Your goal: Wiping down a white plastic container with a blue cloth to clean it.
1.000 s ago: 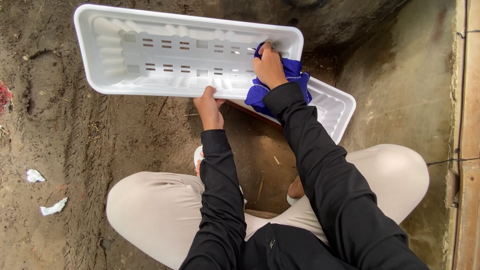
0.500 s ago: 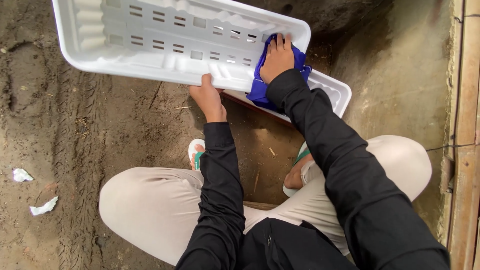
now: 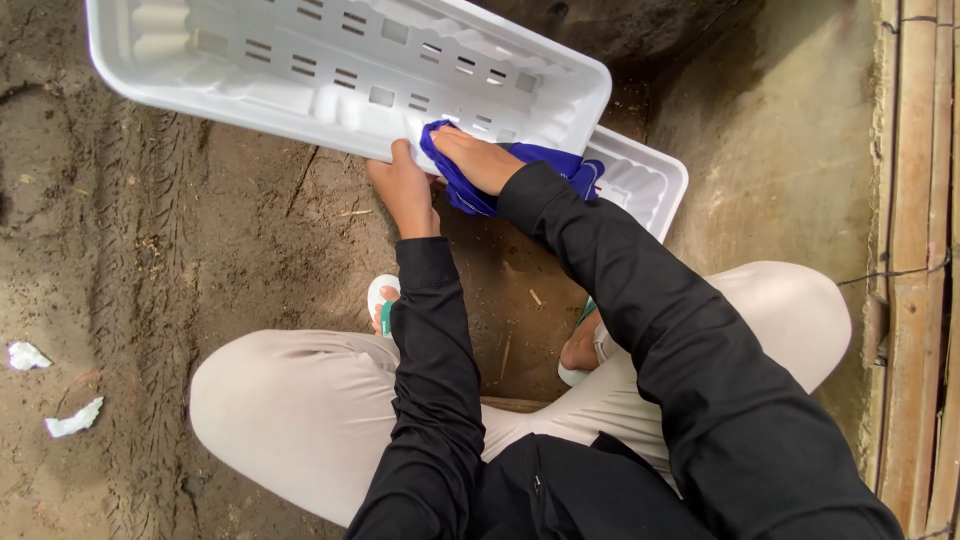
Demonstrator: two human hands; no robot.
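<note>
while the left hand (image 3: 403,190) grips the near rim of the white tray (image 3: 250,85), the right hand (image 3: 482,158) presses a blue cloth (image 3: 470,192) flat on that rim beside it. tray looks mostly clean; its far end isn't fully visible.

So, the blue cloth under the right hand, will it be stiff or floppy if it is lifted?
Probably floppy: the blue cloth bunches in folds under the right hand and drapes over the white tray rim. It looks thin, so likely light. It should not slide easily.
</note>
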